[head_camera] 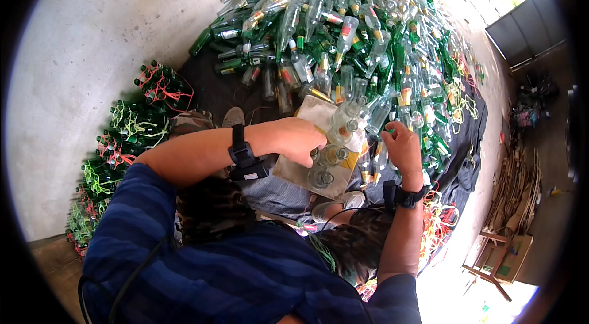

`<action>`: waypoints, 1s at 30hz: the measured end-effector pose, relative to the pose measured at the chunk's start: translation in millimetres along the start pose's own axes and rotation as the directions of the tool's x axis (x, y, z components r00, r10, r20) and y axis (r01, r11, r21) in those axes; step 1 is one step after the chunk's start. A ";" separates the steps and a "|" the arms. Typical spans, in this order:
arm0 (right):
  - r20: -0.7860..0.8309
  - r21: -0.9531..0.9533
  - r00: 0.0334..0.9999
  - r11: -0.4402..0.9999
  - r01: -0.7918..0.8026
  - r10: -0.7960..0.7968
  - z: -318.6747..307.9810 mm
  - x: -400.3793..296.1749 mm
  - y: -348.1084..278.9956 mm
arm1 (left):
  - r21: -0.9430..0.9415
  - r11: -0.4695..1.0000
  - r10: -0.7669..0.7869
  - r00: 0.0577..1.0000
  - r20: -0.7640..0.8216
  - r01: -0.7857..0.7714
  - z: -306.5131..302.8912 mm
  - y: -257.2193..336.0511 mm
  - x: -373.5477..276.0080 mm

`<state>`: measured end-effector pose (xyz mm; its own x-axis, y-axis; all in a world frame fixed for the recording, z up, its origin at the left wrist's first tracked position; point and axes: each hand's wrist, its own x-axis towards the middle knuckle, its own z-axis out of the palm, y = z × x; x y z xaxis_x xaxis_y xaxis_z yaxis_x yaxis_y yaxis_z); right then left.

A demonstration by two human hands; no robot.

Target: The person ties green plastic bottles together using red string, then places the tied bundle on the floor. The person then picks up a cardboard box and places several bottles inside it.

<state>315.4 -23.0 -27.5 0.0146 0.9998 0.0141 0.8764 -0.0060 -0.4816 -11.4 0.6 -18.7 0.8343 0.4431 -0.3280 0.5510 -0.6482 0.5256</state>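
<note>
A square board (294, 172) lies before me between my feet, and several clear glass bottles (340, 133) stand close together on it. My left hand (301, 142) is at the board's left side, its thumb and fingers around the neck of a glass bottle (314, 153). That bottle's body is mostly hidden under the hand. To the right of the board, my right hand (404, 147) is raised with its fingers bent. Something dark green shows at its fingertips, but whether they grip it is unclear. A clear bottle (379, 115) lies just beyond those fingertips.
A large heap of green and clear bottles (340, 25) spreads beyond the board on dark sheeting (476, 126). Bottle bundles tied with coloured string (133, 124) line the wall (92, 39) at left. Loose string (441, 213) lies at right, near a wooden frame (499, 255).
</note>
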 end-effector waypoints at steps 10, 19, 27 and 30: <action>0.011 0.007 1.000 1.000 0.000 0.000 1.1 -2.5 -0.2 | 0.037 0.999 0.004 1.000 0.000 -0.004 4.6 -8.4 1.5; 0.002 -0.022 1.000 0.999 0.023 -0.023 -0.2 -3.3 3.8 | 0.169 0.979 -0.108 0.993 -0.035 0.113 2.4 -21.2 6.0; -0.008 0.010 0.999 0.999 0.052 -0.052 -1.8 -4.4 6.1 | 0.219 0.958 -0.164 0.981 -0.106 0.184 1.4 -40.4 14.4; -0.009 0.012 0.998 0.998 0.060 -0.060 -3.2 -5.0 4.9 | 0.222 0.956 -0.177 0.980 -0.090 0.193 6.2 -45.9 19.4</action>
<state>321.2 -28.1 -27.1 -0.0335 0.9982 0.0505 0.8696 0.0540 -0.4908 -20.4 35.2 -54.1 0.7184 0.6047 -0.3439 0.6921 -0.6713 0.2653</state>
